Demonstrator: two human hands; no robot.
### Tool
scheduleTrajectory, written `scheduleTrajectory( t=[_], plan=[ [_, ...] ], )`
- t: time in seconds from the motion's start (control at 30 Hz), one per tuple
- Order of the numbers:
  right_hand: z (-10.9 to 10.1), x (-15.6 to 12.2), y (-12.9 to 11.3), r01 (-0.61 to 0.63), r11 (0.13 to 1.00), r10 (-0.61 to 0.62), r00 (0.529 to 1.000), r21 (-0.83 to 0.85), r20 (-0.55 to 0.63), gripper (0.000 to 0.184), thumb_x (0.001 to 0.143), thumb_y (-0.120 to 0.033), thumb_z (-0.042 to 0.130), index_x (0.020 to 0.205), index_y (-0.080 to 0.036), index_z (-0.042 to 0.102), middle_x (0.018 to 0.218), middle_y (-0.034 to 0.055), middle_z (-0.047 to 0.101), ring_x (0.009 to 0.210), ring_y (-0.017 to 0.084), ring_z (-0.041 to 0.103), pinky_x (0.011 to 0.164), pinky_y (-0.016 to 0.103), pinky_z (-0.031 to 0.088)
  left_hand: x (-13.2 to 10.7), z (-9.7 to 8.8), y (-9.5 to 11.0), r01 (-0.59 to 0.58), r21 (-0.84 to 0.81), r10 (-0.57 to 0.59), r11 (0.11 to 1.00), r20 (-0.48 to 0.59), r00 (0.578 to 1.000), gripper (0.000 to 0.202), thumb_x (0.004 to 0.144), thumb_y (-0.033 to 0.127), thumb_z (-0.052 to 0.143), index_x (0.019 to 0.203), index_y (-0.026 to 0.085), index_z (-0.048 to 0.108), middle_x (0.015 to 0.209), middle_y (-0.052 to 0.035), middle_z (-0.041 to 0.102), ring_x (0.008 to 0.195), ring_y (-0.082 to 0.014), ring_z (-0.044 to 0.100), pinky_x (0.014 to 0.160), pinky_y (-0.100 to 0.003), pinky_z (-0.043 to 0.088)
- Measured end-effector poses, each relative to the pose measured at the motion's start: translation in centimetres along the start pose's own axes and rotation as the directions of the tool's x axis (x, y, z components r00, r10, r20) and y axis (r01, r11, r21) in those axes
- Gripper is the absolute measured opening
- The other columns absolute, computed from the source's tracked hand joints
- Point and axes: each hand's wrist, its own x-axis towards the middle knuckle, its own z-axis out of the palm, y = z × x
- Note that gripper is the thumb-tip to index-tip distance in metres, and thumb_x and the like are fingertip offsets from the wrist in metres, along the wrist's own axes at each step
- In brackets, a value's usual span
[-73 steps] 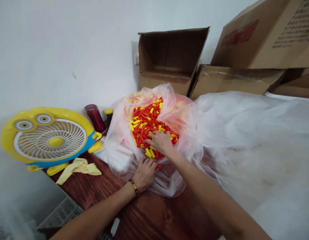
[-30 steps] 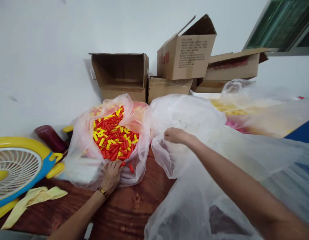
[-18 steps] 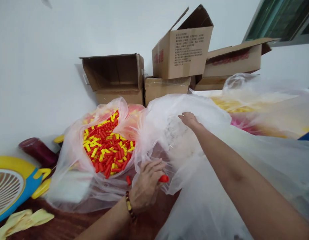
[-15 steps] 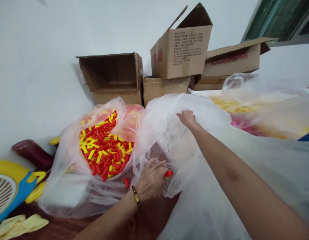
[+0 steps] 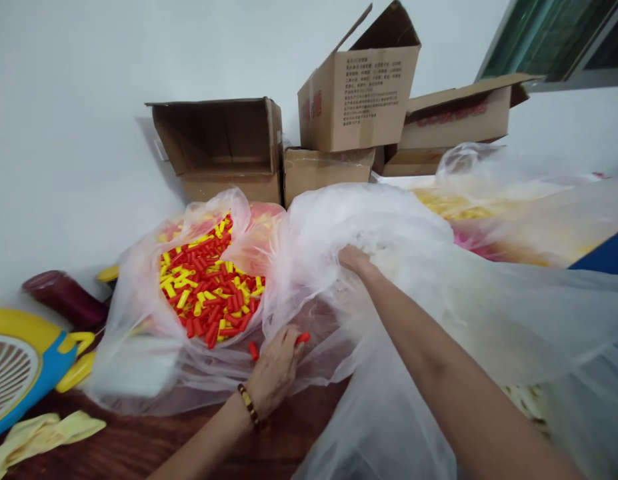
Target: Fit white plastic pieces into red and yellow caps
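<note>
A clear plastic bag (image 5: 139,347) full of small red and yellow plastic caps (image 5: 209,287) sits open on the wooden table (image 5: 139,447). My left hand (image 5: 271,373), with a bead bracelet at the wrist, pinches a red cap (image 5: 303,338) at the front edge of the big empty white plastic bag (image 5: 439,320). Another red cap (image 5: 253,350) lies just left of that hand. My right hand (image 5: 356,260) grips a fold of the white bag's film near its top, fingers closed on it.
Several open cardboard boxes (image 5: 223,143) stand against the white wall. More bags with yellow and pink contents (image 5: 489,213) lie at the right. A yellow and blue desk fan (image 5: 19,360), a dark red bottle (image 5: 63,300) and a yellow cloth (image 5: 39,430) are at the left.
My right hand left the caps and took hold of the white bag, then drew its film lower. My left hand picked up a red cap and carried it to the white bag's edge.
</note>
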Motion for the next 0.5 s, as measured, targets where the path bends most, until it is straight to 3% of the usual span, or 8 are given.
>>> scheduleTrajectory(
  t=[0.1,0.23,0.37,0.5],
  plan=[
    [0.9,-2.6,-1.0,0.035,0.999,-0.035,0.999,0.009,-0.006,0.052,0.089,-0.051,0.042,0.127,-0.02,0.058,0.122,0.0185,0.06,0.116,0.032,0.055,0.093,0.043,0.044,0.7,0.3,0.3,-0.007,-0.104,-0.013,0.995,-0.192,0.981,0.03,0.099,0.032,0.028,0.107,0.018,0.053,0.136,-0.0138,0.045,0.128,-0.0203,0.044,0.108,-0.044,0.038],
    [2.1,-6.4,-1.8,0.088,0.996,-0.087,0.995,0.013,-0.052,0.054,0.092,-0.053,0.036,0.135,-0.024,0.049,0.133,0.0151,0.053,0.119,0.033,0.05,0.091,0.044,0.045,0.7,0.7,0.1,0.075,-0.221,-0.15,0.972,-0.347,0.926,0.028,0.098,0.034,0.034,0.109,0.018,0.054,0.144,-0.0129,0.037,0.141,-0.023,0.028,0.116,-0.052,0.025],
    [3.8,-10.4,-2.9,0.163,0.987,-0.16,0.979,0.013,-0.124,0.057,0.09,-0.059,0.038,0.134,-0.027,0.05,0.142,0.0119,0.042,0.121,0.034,0.043,0.089,0.043,0.046,1.0,1.1,0.3,0.133,-0.366,-0.287,0.921,-0.408,0.867,0.033,0.096,0.04,0.037,0.117,0.019,0.052,0.152,-0.0128,0.027,0.145,-0.0237,0.017,0.119,-0.052,0.013],
    [5.8,-13.6,-4.3,0.257,0.966,-0.258,0.955,-0.026,-0.147,0.059,0.089,-0.059,0.043,0.139,-0.029,0.044,0.148,0.0104,0.034,0.125,0.034,0.037,0.095,0.046,0.042,1.6,1.3,0.7,0.163,-0.445,-0.36,0.88,-0.404,0.841,0.034,0.095,0.044,0.039,0.112,0.018,0.053,0.157,-0.0114,0.016,0.147,-0.0232,0.01,0.12,-0.049,0.006]
  ],
)
